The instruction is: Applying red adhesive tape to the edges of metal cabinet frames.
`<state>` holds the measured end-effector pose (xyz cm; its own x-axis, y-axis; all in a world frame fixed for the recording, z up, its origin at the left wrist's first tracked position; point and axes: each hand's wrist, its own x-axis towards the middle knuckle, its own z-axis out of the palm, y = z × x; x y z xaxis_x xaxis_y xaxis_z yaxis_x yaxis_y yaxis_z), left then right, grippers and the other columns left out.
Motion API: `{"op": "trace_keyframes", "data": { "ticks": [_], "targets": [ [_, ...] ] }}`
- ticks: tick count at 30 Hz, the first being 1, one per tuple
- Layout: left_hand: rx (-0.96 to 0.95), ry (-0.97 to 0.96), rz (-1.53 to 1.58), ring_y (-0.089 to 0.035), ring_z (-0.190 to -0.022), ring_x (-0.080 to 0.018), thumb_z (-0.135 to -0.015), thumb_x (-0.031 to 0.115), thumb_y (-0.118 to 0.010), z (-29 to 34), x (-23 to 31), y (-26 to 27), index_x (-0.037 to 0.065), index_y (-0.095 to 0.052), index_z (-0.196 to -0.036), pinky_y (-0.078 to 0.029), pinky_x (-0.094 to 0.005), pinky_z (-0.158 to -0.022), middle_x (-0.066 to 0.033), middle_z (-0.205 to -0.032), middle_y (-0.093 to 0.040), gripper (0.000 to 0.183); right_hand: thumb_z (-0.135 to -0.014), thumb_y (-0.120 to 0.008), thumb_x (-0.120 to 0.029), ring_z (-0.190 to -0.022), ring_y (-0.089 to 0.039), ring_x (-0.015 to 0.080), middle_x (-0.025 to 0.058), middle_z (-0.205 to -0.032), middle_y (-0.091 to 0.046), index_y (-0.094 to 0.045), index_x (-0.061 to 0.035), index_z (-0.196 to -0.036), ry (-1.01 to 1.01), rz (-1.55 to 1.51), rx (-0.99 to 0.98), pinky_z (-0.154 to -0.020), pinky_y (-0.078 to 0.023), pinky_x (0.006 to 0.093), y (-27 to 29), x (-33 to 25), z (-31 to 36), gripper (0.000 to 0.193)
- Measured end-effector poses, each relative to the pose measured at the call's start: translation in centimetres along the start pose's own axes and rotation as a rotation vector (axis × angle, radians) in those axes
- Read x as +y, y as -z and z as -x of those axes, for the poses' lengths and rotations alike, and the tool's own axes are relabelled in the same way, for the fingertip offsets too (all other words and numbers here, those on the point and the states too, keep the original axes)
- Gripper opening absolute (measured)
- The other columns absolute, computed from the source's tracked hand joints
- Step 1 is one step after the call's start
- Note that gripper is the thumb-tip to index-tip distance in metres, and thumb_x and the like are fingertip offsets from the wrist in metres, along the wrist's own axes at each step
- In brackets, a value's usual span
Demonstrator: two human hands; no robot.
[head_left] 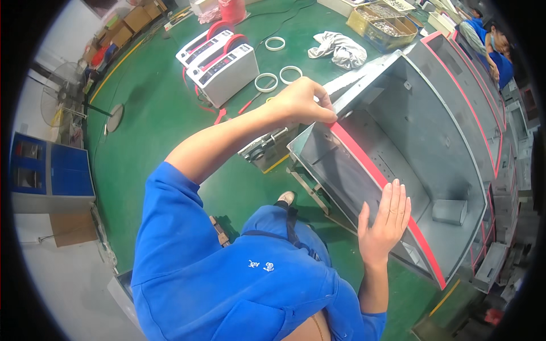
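While the red tape strip (pixel 372 170) runs diagonally along the grey metal cabinet (pixel 421 131) rim, left hand (pixel 304 99) pinches its far end; right hand (pixel 387 219) lies flat and open on its near stretch; hands well apart.

Grey metal cabinet (pixel 398 131) – matt, smooth; red tape strip (pixel 364 159) – glossy; green floor (pixel 165 113) – slightly shiny.

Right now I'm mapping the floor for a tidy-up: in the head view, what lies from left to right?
Blue cabinet → white tape dispensers → white rings → crumpled grey cloth → grey metal cabinet shell with red tape edging.
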<state>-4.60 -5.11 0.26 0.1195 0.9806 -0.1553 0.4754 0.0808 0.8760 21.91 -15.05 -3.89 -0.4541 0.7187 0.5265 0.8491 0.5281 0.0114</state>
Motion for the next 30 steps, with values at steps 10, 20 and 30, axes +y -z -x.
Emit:
{"op": "trace_keyframes", "data": {
  "ticks": [10, 20, 30],
  "targets": [
    [0.121, -0.203, -0.063, -0.056, -0.07, -0.0115, -0.067, 0.023, -0.071, 1.0, -1.4, -0.6, 0.002, -0.058, -0.096, -0.046, -0.0272, -0.068, -0.0047, -0.082, -0.057, 0.038, -0.077, -0.059, -0.018, -0.12, -0.04, 0.0326, 0.0194, -0.127, -0.044, -0.044, 0.0028, -0.122, 0.0, -0.06, -0.058, -0.099, -0.029, 0.0463, -1.3, -3.2, -3.6, 0.052],
    [0.509, -0.449, 0.208, -0.056, -0.092, -0.0156, -0.082, 0.003, -0.051, 1.5, -5.1, -3.2, -0.001, -0.055, -0.109, -0.046, -0.0266, -0.076, -0.01, -0.102, -0.058, 0.028, -0.068, -0.062, -0.02, -0.116, -0.045, 0.0328, 0.0202, -0.118, -0.05, -0.048, 0.0053, -0.115, 0.011, -0.221, 0.126, -0.1, -0.032, 0.0449, -6.9, -7.6, -9.1, 0.055],
    [0.18, -1.016, -0.244, -0.051, -0.107, -0.0388, -0.09, 0.026, -0.035, -1.8, -5.2, -2.8, -0.008, -0.06, -0.096, -0.023, -0.0569, -0.1, -0.0202, -0.098, -0.061, 0.043, -0.083, -0.054, -0.028, -0.111, -0.049, 0.0315, 0.0184, -0.116, -0.053, -0.05, 0.0027, -0.115, -0.339, 0.156, 0.074, -0.096, -0.037, 0.0418, 5.2, 8.1, 9.8, 0.045]
  ]
}}
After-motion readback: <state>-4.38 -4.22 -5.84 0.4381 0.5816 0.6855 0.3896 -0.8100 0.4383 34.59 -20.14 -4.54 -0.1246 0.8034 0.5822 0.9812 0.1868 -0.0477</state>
